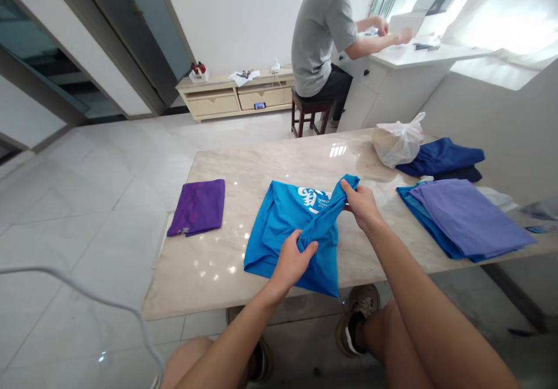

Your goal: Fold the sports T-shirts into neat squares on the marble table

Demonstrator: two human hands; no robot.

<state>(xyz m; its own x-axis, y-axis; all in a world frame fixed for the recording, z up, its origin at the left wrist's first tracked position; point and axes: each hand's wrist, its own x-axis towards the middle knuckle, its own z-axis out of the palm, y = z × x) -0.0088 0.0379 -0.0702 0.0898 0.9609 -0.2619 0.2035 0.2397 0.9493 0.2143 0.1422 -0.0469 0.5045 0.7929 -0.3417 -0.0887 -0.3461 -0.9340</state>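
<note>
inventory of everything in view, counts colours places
printed cloth: 1, blue, table centre
folded cloth: 1, purple, table left
cloth stack: 1, lavender over blue, table right
bag: 1, white, far right
rumpled cloth: 1, dark blue, beside bag
table: 1, beige, centre
cabinet: 1, cream, upper centre
person: 1, in grey, on stool
desk: 1, white, upper right
cable: 1, white, lower left
shoes: 2, brownish and black, bottom
left hand, right hand: 2, bare, gripping printed cloth

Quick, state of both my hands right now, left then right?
Left hand: closed, holding the bunched part of the bright blue cloth.
Right hand: closed, pinching the far right end of that same bunched part.
</note>
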